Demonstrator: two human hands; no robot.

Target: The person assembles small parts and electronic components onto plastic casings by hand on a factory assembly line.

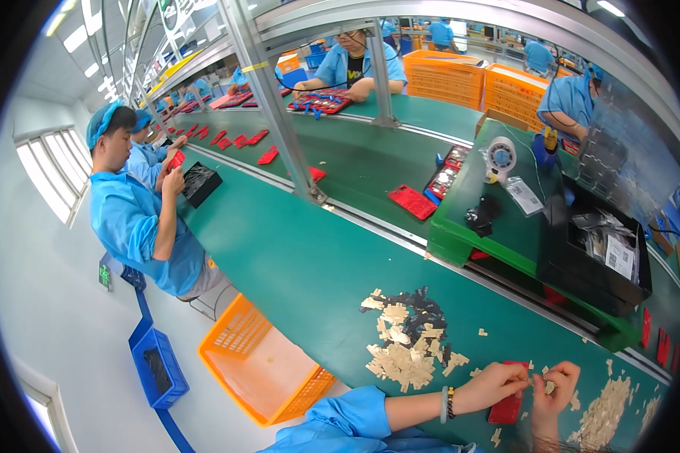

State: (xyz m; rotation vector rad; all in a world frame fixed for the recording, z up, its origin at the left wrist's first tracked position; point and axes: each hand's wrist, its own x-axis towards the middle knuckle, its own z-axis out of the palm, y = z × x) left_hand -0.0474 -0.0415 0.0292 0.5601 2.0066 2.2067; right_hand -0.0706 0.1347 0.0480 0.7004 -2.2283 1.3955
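Observation:
Over the green bench, my left hand (497,386) reaches across a flat red plastic part (505,410). Thumb and forefinger are pinched together, and whatever sits between them is too small to make out. Right beside it, fingertip to fingertip, my right hand (556,394) is also closed in a pinch, with a small pale bit showing by its fingers. The red part lies under my hands, partly covered by them. To the left is a heap of small cream pieces (402,365), with black pieces (425,311) behind it. Another cream pile (604,414) lies to the right.
Beyond the bench, a green conveyor (340,174) carries red parts, with a metal post (268,90) at its edge. A green stand (449,234) holds tape and a black bin (582,279). An orange crate (261,362) stands at left, near a co-worker (140,211).

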